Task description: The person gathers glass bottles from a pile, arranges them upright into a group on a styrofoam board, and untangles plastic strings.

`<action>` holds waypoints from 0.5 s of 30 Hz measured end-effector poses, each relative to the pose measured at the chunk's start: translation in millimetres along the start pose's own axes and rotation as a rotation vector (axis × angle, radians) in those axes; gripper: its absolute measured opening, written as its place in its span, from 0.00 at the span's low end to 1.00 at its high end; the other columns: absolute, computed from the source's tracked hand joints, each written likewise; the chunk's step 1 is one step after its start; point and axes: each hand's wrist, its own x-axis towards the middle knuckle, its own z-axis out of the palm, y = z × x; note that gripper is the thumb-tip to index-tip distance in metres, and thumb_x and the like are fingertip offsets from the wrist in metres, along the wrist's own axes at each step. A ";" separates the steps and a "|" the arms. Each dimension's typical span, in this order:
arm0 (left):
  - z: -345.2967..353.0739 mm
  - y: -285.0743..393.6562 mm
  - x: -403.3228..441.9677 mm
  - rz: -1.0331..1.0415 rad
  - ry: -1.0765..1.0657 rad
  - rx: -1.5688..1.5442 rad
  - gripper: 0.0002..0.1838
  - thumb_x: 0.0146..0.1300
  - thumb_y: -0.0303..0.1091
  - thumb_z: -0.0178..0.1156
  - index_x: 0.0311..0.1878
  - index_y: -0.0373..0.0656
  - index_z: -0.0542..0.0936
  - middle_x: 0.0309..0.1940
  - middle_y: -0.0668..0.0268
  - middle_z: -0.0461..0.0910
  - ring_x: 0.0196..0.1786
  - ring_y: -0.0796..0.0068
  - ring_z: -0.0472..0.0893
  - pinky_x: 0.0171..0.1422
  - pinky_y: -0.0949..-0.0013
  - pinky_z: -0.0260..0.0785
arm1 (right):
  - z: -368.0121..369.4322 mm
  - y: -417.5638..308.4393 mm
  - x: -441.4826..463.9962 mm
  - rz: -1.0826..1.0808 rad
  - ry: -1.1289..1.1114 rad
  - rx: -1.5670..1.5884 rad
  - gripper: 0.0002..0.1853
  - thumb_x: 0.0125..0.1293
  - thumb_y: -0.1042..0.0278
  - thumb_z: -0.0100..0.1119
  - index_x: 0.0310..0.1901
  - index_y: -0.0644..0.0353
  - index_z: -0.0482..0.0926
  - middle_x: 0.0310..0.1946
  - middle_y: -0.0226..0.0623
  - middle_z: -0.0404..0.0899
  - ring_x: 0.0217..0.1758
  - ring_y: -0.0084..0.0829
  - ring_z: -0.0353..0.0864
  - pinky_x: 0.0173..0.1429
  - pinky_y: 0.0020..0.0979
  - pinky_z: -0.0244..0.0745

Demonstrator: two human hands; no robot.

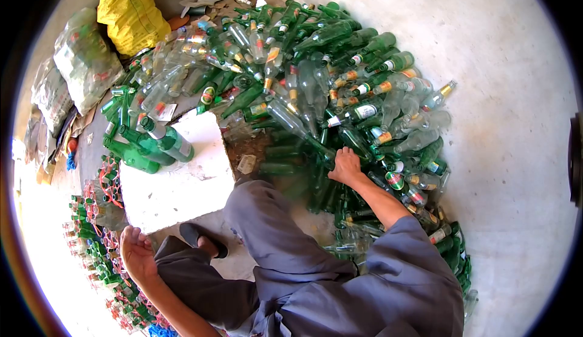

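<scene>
My right hand (346, 165) reaches into a big heap of glass bottles, its fingers curled at the end of a green glass bottle (320, 149). The fingertips are partly hidden among the glass. My left hand (138, 253) is over my knee at the left, palm turned up, fingers loosely bent and apart with nothing in them. Near it lies a white board (182, 197). Several green bottles (176, 144) stand together on the board's far left corner, one with a pale label.
Clear and green bottles (358, 118) pile against the pale wall (498, 154). A yellow sack (130, 15) and a clear bag (86, 63) sit at the back left. Many bottles in red netting (109, 179) line the left side. My sandalled foot (203, 241) is beside the board.
</scene>
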 end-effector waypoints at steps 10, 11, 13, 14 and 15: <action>7.5 -1.6 -7.3 0.019 -0.024 -0.015 0.08 0.70 0.35 0.59 0.47 0.43 0.79 0.34 0.68 0.83 0.31 0.76 0.80 0.35 0.74 0.72 | -42.8 -52.7 -8.7 -0.072 0.114 0.173 0.34 0.42 0.53 0.76 0.47 0.68 0.74 0.49 0.48 0.73 0.56 0.47 0.74 0.54 0.44 0.78; 9.7 -1.3 -8.4 0.019 -0.013 -0.015 0.08 0.70 0.35 0.59 0.47 0.42 0.79 0.34 0.66 0.83 0.31 0.75 0.80 0.35 0.74 0.73 | -45.8 -59.6 -7.4 -0.096 0.151 0.189 0.34 0.42 0.53 0.76 0.48 0.68 0.74 0.49 0.48 0.73 0.56 0.47 0.74 0.54 0.44 0.78; 17.3 0.3 -12.9 0.038 -0.027 -0.011 0.09 0.70 0.35 0.59 0.47 0.40 0.78 0.34 0.64 0.83 0.31 0.74 0.80 0.35 0.73 0.73 | -52.4 -74.2 -3.9 -0.137 0.225 0.223 0.35 0.42 0.53 0.76 0.49 0.68 0.74 0.50 0.48 0.73 0.57 0.47 0.74 0.54 0.43 0.78; 19.2 0.9 -12.5 0.044 -0.012 -0.004 0.09 0.70 0.34 0.59 0.47 0.39 0.78 0.34 0.63 0.82 0.32 0.74 0.80 0.35 0.72 0.73 | -60.0 -84.1 -3.0 -0.151 0.234 0.264 0.39 0.40 0.54 0.78 0.52 0.69 0.73 0.51 0.49 0.73 0.58 0.50 0.74 0.57 0.46 0.76; 23.1 1.0 -13.7 0.045 0.010 0.005 0.08 0.70 0.33 0.59 0.45 0.38 0.79 0.33 0.62 0.83 0.31 0.74 0.80 0.33 0.73 0.73 | -67.0 -94.8 -1.3 -0.200 0.285 0.304 0.39 0.40 0.55 0.78 0.52 0.68 0.73 0.51 0.49 0.74 0.57 0.50 0.75 0.57 0.45 0.76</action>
